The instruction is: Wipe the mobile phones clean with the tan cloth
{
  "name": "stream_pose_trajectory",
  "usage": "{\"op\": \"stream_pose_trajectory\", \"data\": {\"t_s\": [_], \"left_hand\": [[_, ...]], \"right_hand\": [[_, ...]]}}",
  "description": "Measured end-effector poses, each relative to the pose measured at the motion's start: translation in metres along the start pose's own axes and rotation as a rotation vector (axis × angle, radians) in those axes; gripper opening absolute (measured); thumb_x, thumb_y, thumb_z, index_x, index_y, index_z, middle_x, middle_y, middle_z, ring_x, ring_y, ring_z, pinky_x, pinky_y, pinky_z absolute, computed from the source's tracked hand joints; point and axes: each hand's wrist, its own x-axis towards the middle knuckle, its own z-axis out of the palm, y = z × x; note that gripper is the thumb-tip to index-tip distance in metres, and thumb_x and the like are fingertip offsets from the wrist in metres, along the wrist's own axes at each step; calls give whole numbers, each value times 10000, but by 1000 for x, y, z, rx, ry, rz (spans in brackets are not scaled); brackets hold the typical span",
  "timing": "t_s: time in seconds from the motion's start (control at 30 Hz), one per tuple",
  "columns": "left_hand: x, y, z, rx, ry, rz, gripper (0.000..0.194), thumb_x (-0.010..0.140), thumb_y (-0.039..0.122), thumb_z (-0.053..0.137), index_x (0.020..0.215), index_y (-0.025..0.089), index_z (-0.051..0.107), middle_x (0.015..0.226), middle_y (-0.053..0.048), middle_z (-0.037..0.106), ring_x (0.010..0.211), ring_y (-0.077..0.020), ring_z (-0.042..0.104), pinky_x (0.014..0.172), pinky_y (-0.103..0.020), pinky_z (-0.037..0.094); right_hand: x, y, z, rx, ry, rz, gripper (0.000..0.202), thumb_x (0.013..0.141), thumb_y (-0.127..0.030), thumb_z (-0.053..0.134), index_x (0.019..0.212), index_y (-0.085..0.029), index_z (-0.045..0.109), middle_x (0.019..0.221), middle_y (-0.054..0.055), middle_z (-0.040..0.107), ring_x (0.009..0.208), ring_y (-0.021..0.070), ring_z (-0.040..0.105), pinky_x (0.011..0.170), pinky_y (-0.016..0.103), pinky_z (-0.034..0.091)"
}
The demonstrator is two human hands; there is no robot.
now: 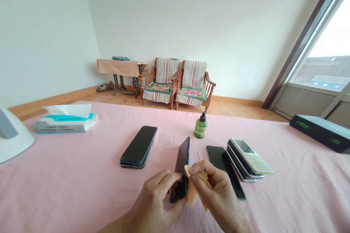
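Note:
My left hand [161, 196] is closed on the lower part of a dark smartphone [183, 153], which stands on edge with its screen facing left. Pinched in my right hand [214, 185] is a yellowish cloth [193, 193], one folded corner pressed to the phone's side edge. Part of the cloth hangs below my fingers, and my hand hides the rest. Just right of that hand a black phone [217, 154] lies flat. Beside it is a stack of several phones, topped by a white keypad phone [253, 156]. Two or so phones [139, 145] lie stacked on the left.
A pink cloth [90, 185] covers the table. Beyond the phones stands a green pump bottle [201, 126]. A tissue pack [65, 121] and a white device [13, 138] are at left; a black box [318, 131] sits far right. Two wooden chairs [191, 80] stand by the wall.

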Motion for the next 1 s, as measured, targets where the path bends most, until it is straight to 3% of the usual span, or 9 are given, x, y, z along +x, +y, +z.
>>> {"op": "stream_pose_trajectory", "data": {"t_s": [0.17, 0.33, 0.63, 0.83, 1.0], "left_hand": [[0, -1, -5, 85, 85, 124, 251, 779, 35, 524, 957, 184, 619, 747, -19, 588, 663, -164, 595, 610, -247, 469], [3, -1, -13, 147, 155, 135, 153, 833, 73, 482, 756, 177, 563, 632, 9, 515, 548, -131, 541, 536, -226, 423], [-2, 3, -15, 242, 140, 186, 188, 833, 110, 478, 666, 194, 492, 562, 31, 476, 458, -108, 506, 462, -203, 387], [-5, -7, -7, 317, 177, 238, 181, 778, 81, 463, 670, 219, 416, 556, 45, 439, 452, -111, 478, 452, -209, 346], [-6, -15, -3, 303, 177, 251, 193, 748, 69, 454, 681, 226, 365, 562, 52, 409, 452, -112, 467, 447, -217, 321]], "right_hand": [[4, 11, -8, -48, 49, -24, 270, 763, -437, 718, 731, -173, 670, 651, -9, 540, 547, 94, 481, 470, 181, 380], [10, 14, -20, -190, 113, -90, 252, 809, -421, 659, 749, -177, 671, 700, 9, 563, 629, 130, 528, 555, 216, 423], [51, 6, -32, -414, 85, -281, 161, 859, -280, 577, 826, -189, 705, 848, 68, 653, 868, 221, 647, 678, 281, 500], [78, 26, -34, -472, 51, -344, 177, 878, -264, 568, 897, -192, 728, 862, 63, 658, 818, 198, 656, 689, 291, 511], [61, 29, -25, -520, -30, -458, 219, 900, -155, 519, 983, -212, 714, 859, 39, 612, 746, 149, 615, 665, 260, 485]]}}
